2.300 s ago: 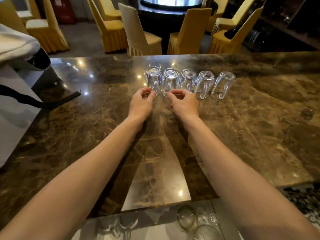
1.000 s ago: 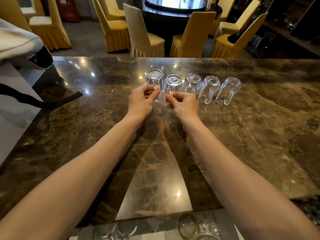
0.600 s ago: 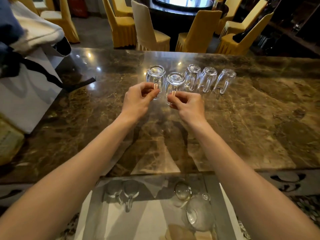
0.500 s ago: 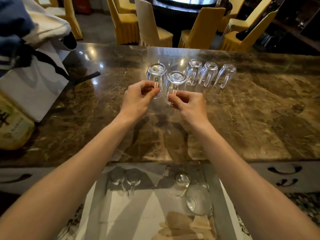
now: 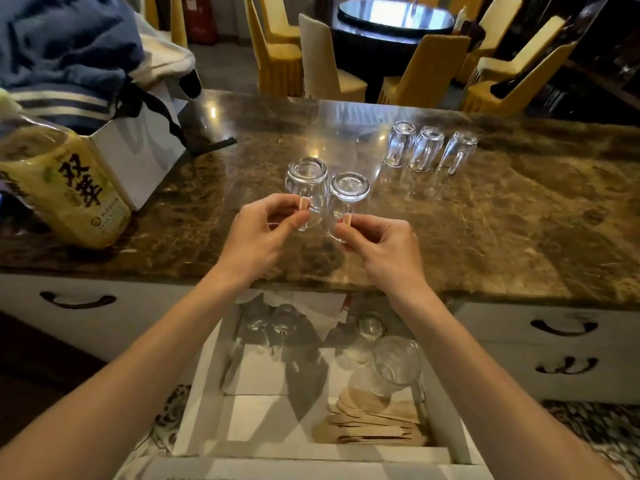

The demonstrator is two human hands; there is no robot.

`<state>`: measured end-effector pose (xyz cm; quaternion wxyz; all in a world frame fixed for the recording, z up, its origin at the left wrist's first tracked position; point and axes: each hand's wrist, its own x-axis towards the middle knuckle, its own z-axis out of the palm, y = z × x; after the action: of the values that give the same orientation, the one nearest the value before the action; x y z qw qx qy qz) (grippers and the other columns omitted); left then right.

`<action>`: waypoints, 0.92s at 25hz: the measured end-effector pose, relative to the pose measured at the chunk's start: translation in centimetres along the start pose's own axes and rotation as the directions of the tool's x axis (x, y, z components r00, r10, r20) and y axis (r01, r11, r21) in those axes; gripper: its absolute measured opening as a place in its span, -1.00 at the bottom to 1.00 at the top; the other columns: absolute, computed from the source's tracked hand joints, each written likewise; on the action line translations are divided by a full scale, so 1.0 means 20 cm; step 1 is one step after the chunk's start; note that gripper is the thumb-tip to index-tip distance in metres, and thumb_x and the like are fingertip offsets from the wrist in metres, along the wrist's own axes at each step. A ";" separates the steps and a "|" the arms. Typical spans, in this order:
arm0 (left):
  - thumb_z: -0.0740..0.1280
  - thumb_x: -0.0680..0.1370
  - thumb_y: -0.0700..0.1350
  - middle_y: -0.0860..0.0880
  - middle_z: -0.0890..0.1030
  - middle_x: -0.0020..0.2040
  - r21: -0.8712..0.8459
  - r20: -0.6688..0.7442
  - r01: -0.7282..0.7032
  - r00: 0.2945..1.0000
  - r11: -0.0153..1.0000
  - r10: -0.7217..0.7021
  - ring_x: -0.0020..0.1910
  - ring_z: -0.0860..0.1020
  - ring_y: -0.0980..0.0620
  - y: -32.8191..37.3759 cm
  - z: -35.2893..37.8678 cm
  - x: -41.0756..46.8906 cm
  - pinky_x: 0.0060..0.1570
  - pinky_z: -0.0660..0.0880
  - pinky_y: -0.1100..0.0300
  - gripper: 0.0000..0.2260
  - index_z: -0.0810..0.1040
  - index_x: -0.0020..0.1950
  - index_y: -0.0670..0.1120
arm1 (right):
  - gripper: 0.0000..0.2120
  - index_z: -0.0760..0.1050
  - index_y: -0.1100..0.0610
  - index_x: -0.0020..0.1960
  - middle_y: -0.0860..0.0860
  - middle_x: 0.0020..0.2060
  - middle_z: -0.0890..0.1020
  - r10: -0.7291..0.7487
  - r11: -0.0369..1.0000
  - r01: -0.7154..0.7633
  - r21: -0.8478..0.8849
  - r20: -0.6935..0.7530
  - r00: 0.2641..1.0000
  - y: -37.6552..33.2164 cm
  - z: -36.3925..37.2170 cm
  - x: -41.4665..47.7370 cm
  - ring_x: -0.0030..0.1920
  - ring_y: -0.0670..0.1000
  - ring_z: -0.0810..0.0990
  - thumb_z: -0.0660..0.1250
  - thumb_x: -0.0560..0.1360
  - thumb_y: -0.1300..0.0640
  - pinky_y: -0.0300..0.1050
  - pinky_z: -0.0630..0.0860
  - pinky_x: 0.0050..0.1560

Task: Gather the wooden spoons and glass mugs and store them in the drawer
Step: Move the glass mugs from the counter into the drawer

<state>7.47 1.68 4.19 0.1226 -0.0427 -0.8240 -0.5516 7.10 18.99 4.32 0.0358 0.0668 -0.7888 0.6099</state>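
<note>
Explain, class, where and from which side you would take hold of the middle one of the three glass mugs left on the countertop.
Grip the handle, coming from the near side. The middle mug stands upside down, base up, between two others with little room at its sides, and its handle points toward the person, so a thumb-and-finger pinch fits there. The left hand and right hand hold their mugs the same way.

arms: bare, sleeveless in view | left hand (image 5: 258, 233): ring | right hand (image 5: 384, 247): bare
</note>
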 end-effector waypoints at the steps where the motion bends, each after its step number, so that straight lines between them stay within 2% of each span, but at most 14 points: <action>1: 0.38 0.50 -0.14 0.12 0.64 -0.07 -0.015 -0.001 0.006 1.000 1.000 -0.006 -0.10 0.60 0.26 0.00 -0.01 -0.05 -0.06 0.50 0.39 -0.82 0.60 0.09 -0.07 | -0.88 0.65 -0.10 -0.23 -0.07 -0.28 0.72 0.000 1.000 0.000 0.002 0.009 1.000 0.00 0.01 -0.04 -0.24 -0.13 0.68 0.47 0.41 0.12 -0.04 0.64 -0.05; 8: 0.40 0.48 -0.14 0.12 0.65 -0.11 -0.035 -0.008 0.056 0.998 0.998 -0.056 -0.11 0.62 0.19 -0.11 -0.05 -0.33 -0.05 0.53 0.33 -0.87 0.61 0.02 -0.02 | -0.88 0.65 -0.07 -0.08 -0.10 -0.22 0.72 0.010 0.999 -0.012 0.031 0.077 0.997 0.08 0.06 -0.29 -0.20 -0.15 0.68 0.45 0.42 0.12 -0.23 0.61 -0.14; 12: 0.38 0.44 -0.01 0.13 0.66 -0.11 -0.055 0.026 0.093 0.995 0.994 -0.092 -0.10 0.62 0.19 -0.19 -0.05 -0.48 -0.05 0.54 0.33 -0.85 0.59 0.00 0.10 | -0.86 0.63 -0.15 -0.14 -0.14 -0.24 0.71 0.054 0.998 -0.058 0.038 0.097 0.994 0.16 0.10 -0.44 -0.19 -0.14 0.68 0.44 0.42 0.11 -0.18 0.63 -0.13; 14: 0.37 0.42 0.01 0.13 0.66 -0.11 -0.059 0.048 0.122 0.992 0.991 -0.119 -0.10 0.62 0.19 -0.23 -0.03 -0.53 -0.05 0.54 0.33 -0.84 0.58 -0.02 0.13 | -0.85 0.62 -0.13 -0.10 -0.15 -0.25 0.71 0.100 0.994 -0.104 0.041 0.086 0.991 0.22 0.12 -0.50 -0.18 -0.14 0.68 0.45 0.41 0.12 -0.22 0.62 -0.13; 16: 0.39 0.45 -0.06 0.12 0.65 -0.11 -0.066 0.082 0.157 0.985 0.985 -0.151 -0.10 0.61 0.19 -0.28 0.02 -0.56 -0.04 0.53 0.33 -0.86 0.58 -0.01 0.11 | -0.85 0.63 -0.09 -0.08 -0.13 -0.24 0.71 0.160 0.986 -0.162 0.040 0.067 0.985 0.28 0.14 -0.55 -0.19 -0.13 0.68 0.45 0.41 0.13 -0.22 0.62 -0.13; 19: 0.39 0.49 -0.16 0.12 0.65 -0.12 -0.058 0.121 0.204 0.973 0.977 -0.196 -0.10 0.60 0.20 -0.36 0.08 -0.62 -0.06 0.52 0.34 -0.84 0.58 0.00 0.08 | -0.82 0.61 -0.18 -0.18 -0.16 -0.30 0.71 0.235 0.972 -0.236 0.012 0.041 0.971 0.35 0.16 -0.61 -0.25 -0.13 0.68 0.46 0.41 0.12 -0.16 0.62 -0.14; 23: 0.40 0.48 -0.16 0.00 0.65 -0.09 -0.004 0.201 0.306 0.933 0.952 -0.299 -0.08 0.61 0.05 -0.51 0.12 -0.66 -0.02 0.54 0.17 -0.87 0.61 0.01 0.00 | -0.80 0.60 -0.15 -0.25 -0.16 -0.31 0.69 0.385 0.922 -0.386 0.027 0.033 0.922 0.44 0.18 -0.63 -0.24 -0.16 0.68 0.47 0.39 0.16 -0.11 0.63 -0.07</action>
<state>17.82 0.82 -9.18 -0.0470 0.0277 -0.8189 -0.5713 18.25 18.56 -6.81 -0.0967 -0.0807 -0.7767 0.6171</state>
